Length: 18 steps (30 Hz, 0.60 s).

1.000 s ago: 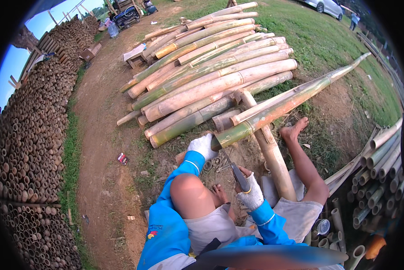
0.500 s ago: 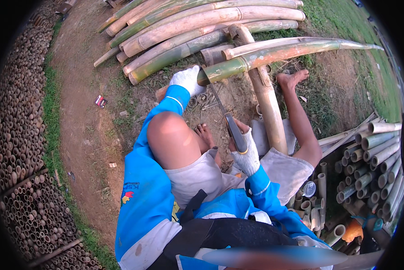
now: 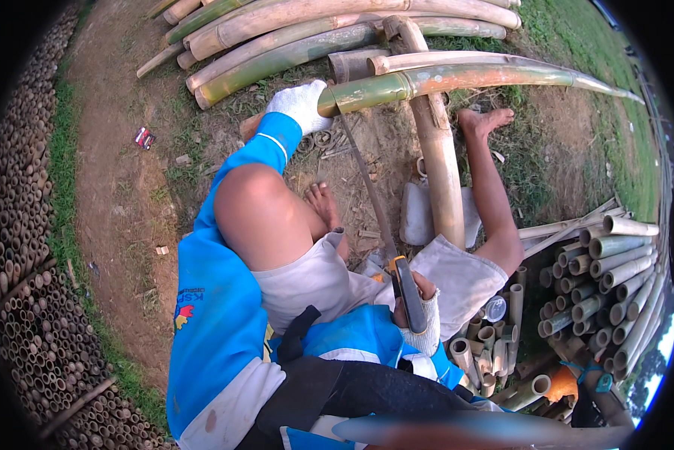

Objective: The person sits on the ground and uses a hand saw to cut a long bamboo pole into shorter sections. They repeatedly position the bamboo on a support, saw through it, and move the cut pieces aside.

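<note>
While the right hand (image 3: 425, 319), beside the pale shorts (image 3: 458, 281), is wrapped around the handle (image 3: 410, 298) of a saw (image 3: 383, 225), the blade (image 3: 368, 184) slants forward to a green bamboo pole (image 3: 457, 76), meeting it near one end. The gloved left hand (image 3: 298, 106) is clamped around that end. The pole lies across a thick post (image 3: 440, 161), beside a paler pole (image 3: 442, 58); beyond, more poles (image 3: 292, 58) lie piled.

left hand (image 3: 298, 107): stretched forward, gripping | right hand (image 3: 428, 313): low, close in, clenched
</note>
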Tool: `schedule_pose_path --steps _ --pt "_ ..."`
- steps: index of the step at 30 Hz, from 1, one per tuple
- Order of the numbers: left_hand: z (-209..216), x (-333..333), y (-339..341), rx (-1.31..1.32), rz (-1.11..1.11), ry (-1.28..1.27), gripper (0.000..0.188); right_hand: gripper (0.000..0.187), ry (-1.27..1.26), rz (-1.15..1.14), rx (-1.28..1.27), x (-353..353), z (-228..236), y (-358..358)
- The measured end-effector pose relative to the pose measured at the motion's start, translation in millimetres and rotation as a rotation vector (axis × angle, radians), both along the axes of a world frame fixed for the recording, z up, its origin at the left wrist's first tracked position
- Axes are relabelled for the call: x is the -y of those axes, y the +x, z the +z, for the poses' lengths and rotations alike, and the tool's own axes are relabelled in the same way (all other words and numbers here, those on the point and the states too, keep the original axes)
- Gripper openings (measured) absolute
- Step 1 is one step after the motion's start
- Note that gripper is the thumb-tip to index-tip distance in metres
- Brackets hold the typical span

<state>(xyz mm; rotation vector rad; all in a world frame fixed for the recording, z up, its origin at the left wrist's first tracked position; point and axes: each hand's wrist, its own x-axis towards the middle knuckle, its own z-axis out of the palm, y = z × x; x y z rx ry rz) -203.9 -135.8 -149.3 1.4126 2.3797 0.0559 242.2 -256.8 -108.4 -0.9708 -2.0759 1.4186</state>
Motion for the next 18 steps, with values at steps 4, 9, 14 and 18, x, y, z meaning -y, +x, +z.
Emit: schedule_pose_path --steps 4,9,14,18 --pt "-1.0 2.3 1.6 -0.043 0.005 0.026 0.058 0.062 0.015 -0.005 0.013 -55.1 -46.7 -95.2" --pt "4.8 3.7 6.2 -0.048 -0.005 0.004 0.061 0.063 0.076 0.004 -0.190 -82.8 -84.8 -137.2" --pt "2.0 2.3 6.6 -0.040 0.004 0.007 0.059 0.062 0.122 0.024 -0.041 -16.8 -29.3 -30.0" --pt "-5.6 1.4 0.4 -0.016 -0.002 0.014 0.058 0.057 -0.070 -0.057 -0.003 5.3 -6.2 -3.4"
